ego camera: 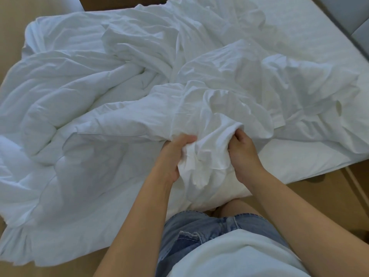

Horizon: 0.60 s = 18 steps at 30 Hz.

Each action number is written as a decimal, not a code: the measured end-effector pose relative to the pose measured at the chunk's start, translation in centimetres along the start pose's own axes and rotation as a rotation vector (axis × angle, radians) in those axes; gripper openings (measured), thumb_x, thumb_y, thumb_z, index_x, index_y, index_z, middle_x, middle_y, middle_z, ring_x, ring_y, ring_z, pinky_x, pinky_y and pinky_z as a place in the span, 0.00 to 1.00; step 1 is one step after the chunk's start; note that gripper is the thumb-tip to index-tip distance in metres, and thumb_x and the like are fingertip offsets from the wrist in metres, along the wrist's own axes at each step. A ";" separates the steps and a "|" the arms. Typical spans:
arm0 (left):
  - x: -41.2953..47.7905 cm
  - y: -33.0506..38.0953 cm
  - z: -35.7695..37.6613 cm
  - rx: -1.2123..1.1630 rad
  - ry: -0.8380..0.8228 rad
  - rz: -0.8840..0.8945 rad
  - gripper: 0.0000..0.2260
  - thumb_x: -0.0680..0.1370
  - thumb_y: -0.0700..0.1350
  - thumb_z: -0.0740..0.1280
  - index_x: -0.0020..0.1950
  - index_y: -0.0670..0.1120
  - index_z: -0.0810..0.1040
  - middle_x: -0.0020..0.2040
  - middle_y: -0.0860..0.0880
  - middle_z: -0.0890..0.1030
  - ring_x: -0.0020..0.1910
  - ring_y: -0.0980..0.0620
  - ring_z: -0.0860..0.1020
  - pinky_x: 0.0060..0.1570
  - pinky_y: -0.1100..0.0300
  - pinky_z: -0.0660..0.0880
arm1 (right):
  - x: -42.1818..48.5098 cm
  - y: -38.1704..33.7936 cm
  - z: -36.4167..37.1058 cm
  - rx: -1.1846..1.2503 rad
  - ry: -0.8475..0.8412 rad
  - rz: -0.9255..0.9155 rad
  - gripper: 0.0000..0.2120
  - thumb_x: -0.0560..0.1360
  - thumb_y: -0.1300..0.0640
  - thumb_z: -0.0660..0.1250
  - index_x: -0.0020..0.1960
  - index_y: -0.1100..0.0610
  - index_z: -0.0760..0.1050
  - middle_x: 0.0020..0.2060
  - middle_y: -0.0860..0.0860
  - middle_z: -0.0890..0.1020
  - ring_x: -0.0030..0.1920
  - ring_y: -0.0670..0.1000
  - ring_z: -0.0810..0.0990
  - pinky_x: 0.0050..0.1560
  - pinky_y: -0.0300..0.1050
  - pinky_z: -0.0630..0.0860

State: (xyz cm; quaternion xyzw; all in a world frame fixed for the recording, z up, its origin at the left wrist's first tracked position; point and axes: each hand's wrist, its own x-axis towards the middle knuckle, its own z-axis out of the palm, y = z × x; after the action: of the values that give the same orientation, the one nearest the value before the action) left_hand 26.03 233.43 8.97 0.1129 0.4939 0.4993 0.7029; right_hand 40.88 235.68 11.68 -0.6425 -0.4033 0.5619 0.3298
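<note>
A crumpled white duvet cover (219, 108) lies across the bed, bunched toward me. My left hand (172, 154) grips a gathered fold of its cloth near the bed's front edge. My right hand (244, 154) grips the same bunch from the other side, fingers curled into the fabric. The bunch hangs between both hands. A thick white duvet (75, 120) lies spread to the left, spilling over the bed's edge.
The bare white mattress (311, 37) shows at the back right and at the front right corner (299, 162). Wooden floor (311, 188) runs along the right and near side. A grey headboard (357, 19) stands at top right.
</note>
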 end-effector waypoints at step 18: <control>0.3 -0.7 2.9 0.329 0.226 0.021 0.05 0.71 0.38 0.70 0.46 0.43 0.79 0.39 0.46 0.83 0.42 0.46 0.82 0.45 0.53 0.80 | -2.8 2.2 0.6 0.021 -0.005 -0.079 0.24 0.72 0.54 0.71 0.61 0.46 0.61 0.49 0.55 0.78 0.47 0.49 0.79 0.47 0.40 0.77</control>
State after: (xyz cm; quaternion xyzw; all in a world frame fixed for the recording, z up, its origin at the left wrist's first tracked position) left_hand 28.84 234.33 9.74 0.1745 0.6432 0.4288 0.6099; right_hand 40.48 232.15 10.97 -0.6212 -0.4233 0.5544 0.3572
